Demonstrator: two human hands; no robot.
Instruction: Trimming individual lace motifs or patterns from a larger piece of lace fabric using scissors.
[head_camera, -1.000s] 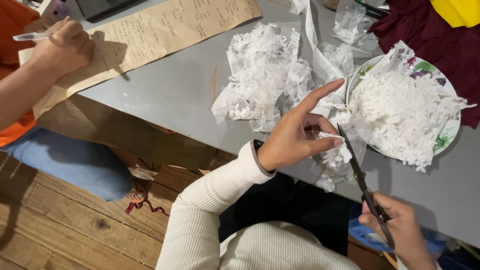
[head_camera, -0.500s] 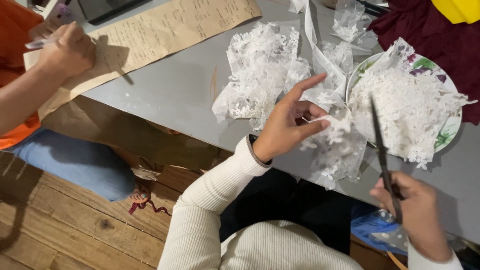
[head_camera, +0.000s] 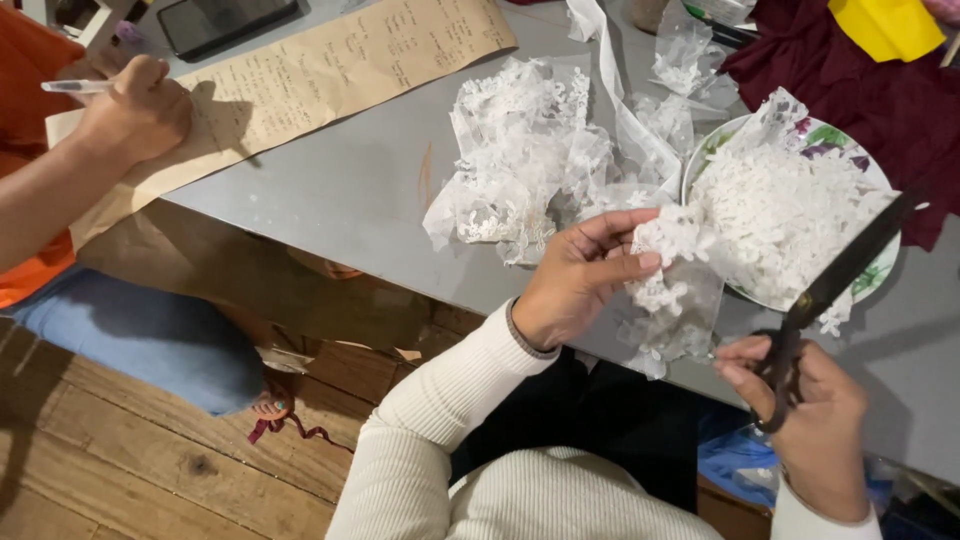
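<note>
Floral plate heaped with white lace cuttings, left hand grip pinching lace strip, right hand grip closed on dark scissors, grey worktop.

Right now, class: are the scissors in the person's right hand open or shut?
Shut: the scissors show as one dark bar, blades together, held in the right hand over the plate.
</note>
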